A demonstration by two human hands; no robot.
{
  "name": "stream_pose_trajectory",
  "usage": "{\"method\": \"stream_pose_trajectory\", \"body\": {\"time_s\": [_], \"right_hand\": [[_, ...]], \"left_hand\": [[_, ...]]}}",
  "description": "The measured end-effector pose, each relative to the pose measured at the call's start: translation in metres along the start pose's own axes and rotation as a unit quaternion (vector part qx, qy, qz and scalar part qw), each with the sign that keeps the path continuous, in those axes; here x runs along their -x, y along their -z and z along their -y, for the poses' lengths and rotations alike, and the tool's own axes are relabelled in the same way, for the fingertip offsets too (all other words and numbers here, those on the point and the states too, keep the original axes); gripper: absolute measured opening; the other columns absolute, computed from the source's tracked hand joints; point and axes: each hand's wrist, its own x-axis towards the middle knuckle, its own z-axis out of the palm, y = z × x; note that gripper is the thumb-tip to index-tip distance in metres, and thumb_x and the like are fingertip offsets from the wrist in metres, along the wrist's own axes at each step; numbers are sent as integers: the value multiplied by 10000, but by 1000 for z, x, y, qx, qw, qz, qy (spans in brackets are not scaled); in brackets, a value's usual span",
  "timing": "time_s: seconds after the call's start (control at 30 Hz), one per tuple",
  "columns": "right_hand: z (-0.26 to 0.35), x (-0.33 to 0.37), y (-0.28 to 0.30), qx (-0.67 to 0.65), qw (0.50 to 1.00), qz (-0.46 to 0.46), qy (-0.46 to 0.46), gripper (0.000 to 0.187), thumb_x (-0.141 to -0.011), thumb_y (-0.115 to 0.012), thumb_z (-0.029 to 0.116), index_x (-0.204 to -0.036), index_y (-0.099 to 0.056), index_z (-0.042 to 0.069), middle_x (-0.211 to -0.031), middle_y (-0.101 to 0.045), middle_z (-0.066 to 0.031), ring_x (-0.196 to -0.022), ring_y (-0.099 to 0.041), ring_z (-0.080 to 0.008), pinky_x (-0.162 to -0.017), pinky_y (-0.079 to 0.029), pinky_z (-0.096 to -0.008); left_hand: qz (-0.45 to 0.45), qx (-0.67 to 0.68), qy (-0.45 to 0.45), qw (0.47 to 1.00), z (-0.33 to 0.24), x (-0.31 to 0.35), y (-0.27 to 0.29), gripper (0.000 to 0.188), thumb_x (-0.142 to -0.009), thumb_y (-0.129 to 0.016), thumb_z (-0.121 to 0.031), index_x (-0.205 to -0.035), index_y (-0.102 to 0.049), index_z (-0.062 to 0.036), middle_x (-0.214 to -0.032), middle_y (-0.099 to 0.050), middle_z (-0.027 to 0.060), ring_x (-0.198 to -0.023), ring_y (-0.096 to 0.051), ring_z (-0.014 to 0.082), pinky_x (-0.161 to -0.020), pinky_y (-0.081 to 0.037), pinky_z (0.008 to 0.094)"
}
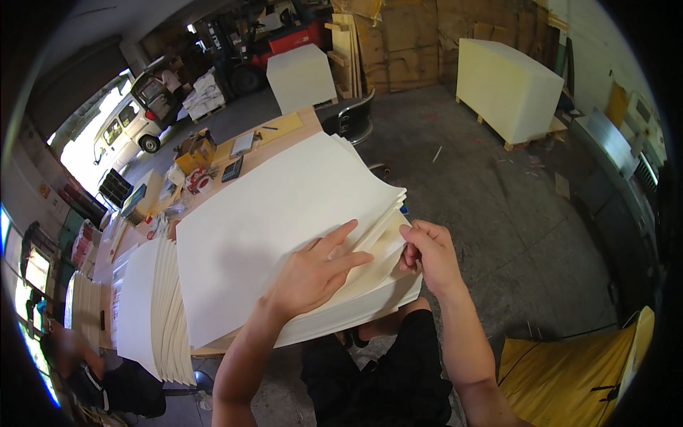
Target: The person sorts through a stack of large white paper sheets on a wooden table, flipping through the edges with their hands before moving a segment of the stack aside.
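While steadying the thick stack of large cream paper sheets (270,228) on the wooden table (284,128), pressed flat with left hand (313,274), fingers spread. Pinched the fanned corner sheets with right hand (427,256), seemingly to separate them.

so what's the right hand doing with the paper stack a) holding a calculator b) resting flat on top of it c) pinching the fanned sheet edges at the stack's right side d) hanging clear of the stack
c: the right hand pinches the fanned sheet edges at the right side of the stack of cream paper sheets, while the left hand lies spread flat on top.
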Motion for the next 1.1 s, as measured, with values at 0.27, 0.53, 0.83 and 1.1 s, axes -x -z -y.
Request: {"method": "stream_pose_trajectory", "body": {"time_s": [0.27, 0.53, 0.83, 1.1], "right_hand": [[2, 2, 0, -62, 998, 9, -10, 389, -1052, -639, 268, -710, -574, 92, -634, -607, -30, -582, -625, -131, -541, -437, -264], [6, 7, 0, -40, 999, 10, 13, 395, -1059, -632, 274, -712, -569, 97, -628, -588, -18, -586, -613, -122, -518, -414, -256], [2, 0, 1, -87, 996, -3, -17, 402, -1055, -628, 236, -684, -563, 94, -619, -604, -33, -561, -613, -136, -519, -423, -262], [-2, 2, 5, -83, 997, 7, -9, 403, -1069, -612, 250, -702, -569, 89, -621, -605, -36, -563, -617, -137, -510, -425, -266]], "left_hand": [[-20, 30, 16, 999, -3, 1, -2, 533, -776, -917, -357, -1275, -755, -262, -1525, -557, 147, -1229, -684, 342, -1017, -574, 424], [-14, 64, 24, 998, 2, 3, -1, 433, -918, -772, -313, -1348, -725, -296, -1499, -564, 161, -1199, -657, 313, -988, -565, 416], [-24, 22, 11, 999, -3, 1, -2, 369, -902, -787, -353, -1259, -756, -270, -1549, -523, 129, -1224, -647, 328, -1004, -561, 429], [-27, 38, 13, 999, -3, 1, -2, 501, -776, -914, -356, -1246, -765, -264, -1550, -532, 139, -1223, -692, 349, -1009, -584, 427]]}}
